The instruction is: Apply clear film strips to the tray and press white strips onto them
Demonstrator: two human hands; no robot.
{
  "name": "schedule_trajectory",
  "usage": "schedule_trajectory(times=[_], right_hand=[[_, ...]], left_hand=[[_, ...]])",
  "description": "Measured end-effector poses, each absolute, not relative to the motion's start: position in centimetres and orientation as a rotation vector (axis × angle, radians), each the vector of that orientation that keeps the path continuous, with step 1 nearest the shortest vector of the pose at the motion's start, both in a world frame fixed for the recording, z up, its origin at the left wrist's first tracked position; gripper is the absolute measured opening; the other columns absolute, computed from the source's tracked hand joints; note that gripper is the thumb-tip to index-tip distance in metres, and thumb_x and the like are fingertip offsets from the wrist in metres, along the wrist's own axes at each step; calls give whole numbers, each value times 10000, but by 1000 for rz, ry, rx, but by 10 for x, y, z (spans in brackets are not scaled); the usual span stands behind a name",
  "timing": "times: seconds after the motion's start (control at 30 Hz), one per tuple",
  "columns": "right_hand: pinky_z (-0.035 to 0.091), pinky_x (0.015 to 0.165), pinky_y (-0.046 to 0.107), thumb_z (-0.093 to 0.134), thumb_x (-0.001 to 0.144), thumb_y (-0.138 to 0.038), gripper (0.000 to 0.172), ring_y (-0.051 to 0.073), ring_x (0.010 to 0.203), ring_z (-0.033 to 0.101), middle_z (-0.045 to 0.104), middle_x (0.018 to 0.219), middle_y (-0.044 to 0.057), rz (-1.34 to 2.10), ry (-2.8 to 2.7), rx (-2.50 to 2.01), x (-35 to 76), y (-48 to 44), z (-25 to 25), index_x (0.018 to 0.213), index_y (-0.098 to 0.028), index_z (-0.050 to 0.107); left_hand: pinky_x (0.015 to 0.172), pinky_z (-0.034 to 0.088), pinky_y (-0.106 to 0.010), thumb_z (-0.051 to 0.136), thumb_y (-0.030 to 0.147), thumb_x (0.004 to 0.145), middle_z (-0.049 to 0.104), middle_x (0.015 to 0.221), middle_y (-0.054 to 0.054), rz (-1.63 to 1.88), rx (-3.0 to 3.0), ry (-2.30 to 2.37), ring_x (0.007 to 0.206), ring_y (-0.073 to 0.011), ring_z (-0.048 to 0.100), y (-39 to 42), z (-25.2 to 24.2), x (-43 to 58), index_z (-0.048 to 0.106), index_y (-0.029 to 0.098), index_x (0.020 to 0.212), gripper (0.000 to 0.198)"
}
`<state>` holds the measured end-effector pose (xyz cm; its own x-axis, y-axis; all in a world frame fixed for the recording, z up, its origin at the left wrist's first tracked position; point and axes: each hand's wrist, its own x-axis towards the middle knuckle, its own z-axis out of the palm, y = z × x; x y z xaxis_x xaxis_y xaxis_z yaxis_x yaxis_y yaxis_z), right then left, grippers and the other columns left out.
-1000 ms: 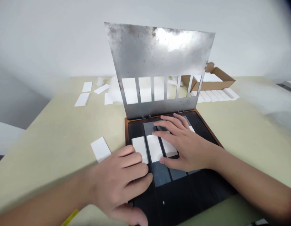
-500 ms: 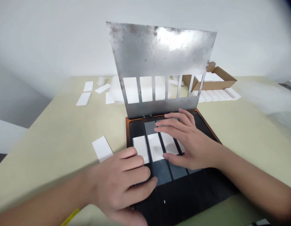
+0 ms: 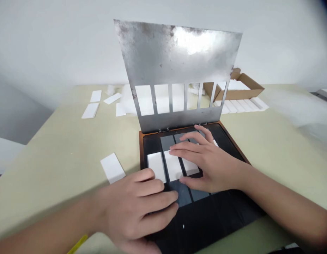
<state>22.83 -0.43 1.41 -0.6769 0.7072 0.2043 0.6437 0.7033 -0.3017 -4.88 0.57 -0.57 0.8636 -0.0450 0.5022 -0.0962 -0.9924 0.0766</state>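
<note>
A black base plate (image 3: 221, 211) with an orange rim lies on the table before me. Its hinged metal lid (image 3: 176, 56), with a row of slots, stands upright at the far edge. Several white rectangular cards (image 3: 156, 165) lie side by side on the plate. My right hand (image 3: 205, 162) rests flat over the cards, fingers stretched out and touching them. My left hand (image 3: 137, 208) lies palm down on the plate's near left part, fingers extended toward the cards' near ends.
A loose white card (image 3: 112, 167) lies on the pale green table left of the plate. More white cards (image 3: 90, 110) are scattered at the back left. A cardboard box (image 3: 242, 88) and a row of cards (image 3: 242, 105) sit at the back right.
My right hand slid slightly back and forth over the cards. My left hand edged a little further right onto the plate. The view shifted slightly.
</note>
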Motion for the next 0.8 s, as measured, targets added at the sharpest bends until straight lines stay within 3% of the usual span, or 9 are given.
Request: schedule_trajectory(times=[0.2, 0.5, 0.8], right_hand=[[46, 1294, 636, 689, 947, -469, 551, 336, 1412, 463, 687, 1433, 60, 312, -2610, -1062, 227, -4, 14, 1423, -198, 627], [76, 1291, 649, 677, 964, -441, 503, 338, 1393, 492, 712, 1394, 72, 302, -2618, -1050, 227, -4, 14, 1404, -201, 645], [-5, 1304, 641, 652, 985, -422, 483, 314, 1347, 526, 715, 1393, 63, 253, -2650, -1025, 225, -4, 16, 1404, -183, 647]], left_hand=[[703, 404, -421, 384, 568, 1105, 793, 1134, -91, 761, 2934, -106, 805, -233, 642, 6, -4, -48, 770, 121, 1128, 591], [676, 419, -432, 441, 589, 1080, 787, 1141, -105, 745, 2932, -105, 796, -236, 639, 5, -5, -47, 766, 109, 1133, 582], [669, 419, -420, 470, 631, 1057, 786, 1135, -111, 716, 2938, -109, 790, -230, 636, 6, -3, -47, 761, 115, 1138, 598]])
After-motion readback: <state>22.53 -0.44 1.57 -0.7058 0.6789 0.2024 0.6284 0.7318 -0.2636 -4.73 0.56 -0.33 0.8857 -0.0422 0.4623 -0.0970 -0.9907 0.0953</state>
